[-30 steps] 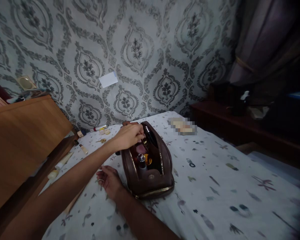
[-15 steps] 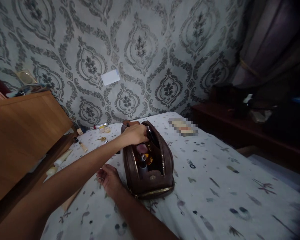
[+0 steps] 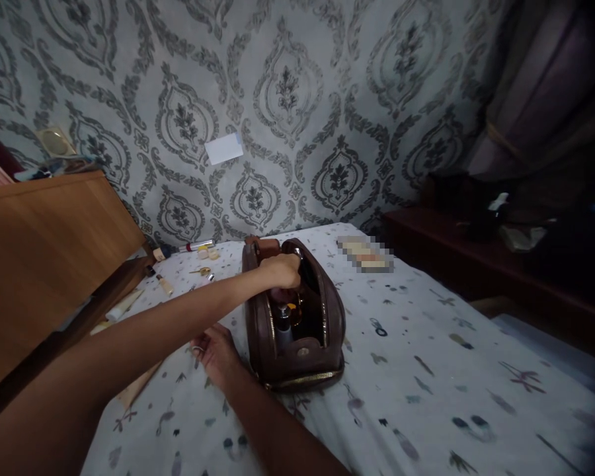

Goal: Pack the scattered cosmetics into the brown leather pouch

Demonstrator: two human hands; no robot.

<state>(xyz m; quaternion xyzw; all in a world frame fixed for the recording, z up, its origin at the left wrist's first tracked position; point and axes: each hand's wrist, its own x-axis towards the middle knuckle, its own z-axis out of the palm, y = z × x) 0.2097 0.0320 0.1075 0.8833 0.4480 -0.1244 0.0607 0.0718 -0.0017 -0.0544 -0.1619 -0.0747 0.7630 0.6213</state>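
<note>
A brown leather toiletry bag (image 3: 297,360) stands unzipped on a patterned white bedsheet (image 3: 426,370). Inside it I see a small bottle with a silver cap (image 3: 283,322) and something amber beside it. My left hand (image 3: 280,270) reaches from the left over the far end of the opening. Its fingers are curled down into the bag, and what they hold is hidden. My right hand (image 3: 219,354) rests on the sheet against the bag's left side, with its fingers loosely spread and nothing in them.
Small cosmetics lie by the wall: a red-tipped pen (image 3: 197,246), little jars (image 3: 208,253) and a pale tube (image 3: 123,304). A wooden board (image 3: 44,251) rises at left. A blurred flat item (image 3: 364,253) lies behind the bag. At right are a dark wooden bench (image 3: 476,264) and a curtain (image 3: 540,99).
My left hand has sunk lower into the bag's far end, and the dark thing at its fingertips is no longer visible. My right hand stays beside the bag. The view has shifted slightly.
</note>
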